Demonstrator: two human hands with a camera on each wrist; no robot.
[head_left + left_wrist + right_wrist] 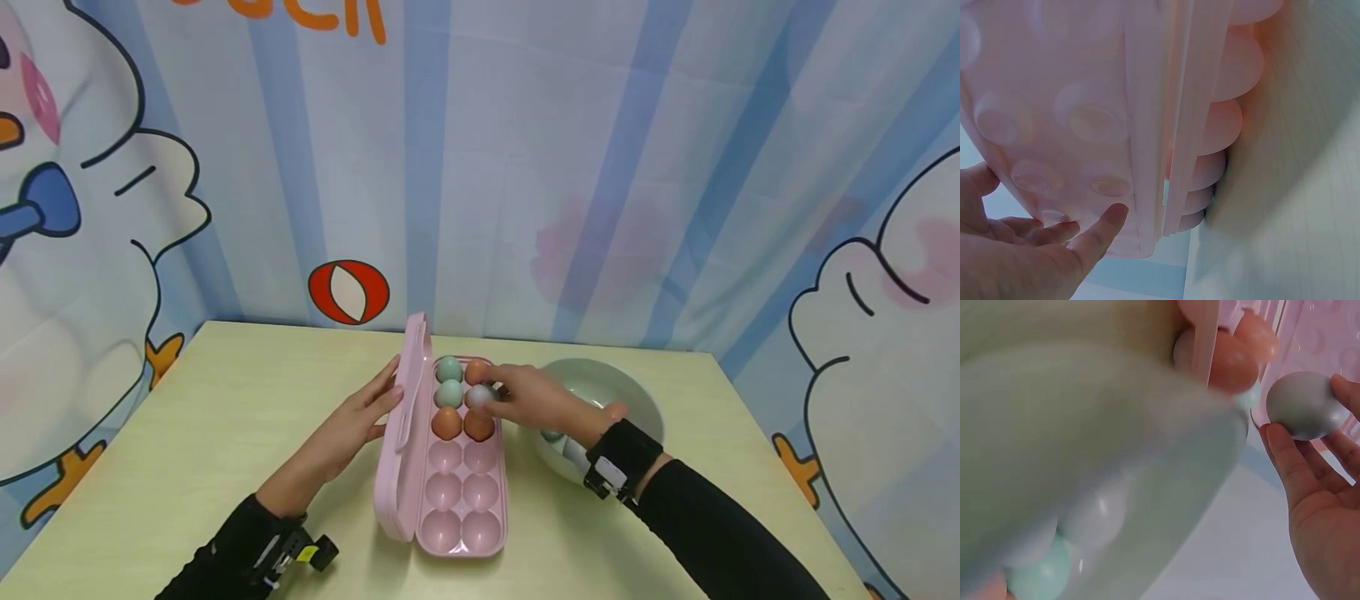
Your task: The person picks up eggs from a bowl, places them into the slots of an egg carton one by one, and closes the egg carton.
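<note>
A pale bluish-grey egg (1307,405) is pinched between the thumb and fingertips of my right hand (532,398). It is held over the right column of a pink egg box (461,546), which stands open. Green eggs (448,393) sit in the far left cups, and brown eggs (447,423) lie nearer and at the far right. The near cups hold nothing. My left hand (352,425) rests its fingertips against the outside of the upright lid (1094,69), near its far end.
Right of the box stands a pale green bowl (648,396), partly hidden by my right forearm. Several eggs lie in it, among them a white one (1094,515) and a green one (1041,569). A printed curtain (487,167) hangs behind the table (285,375).
</note>
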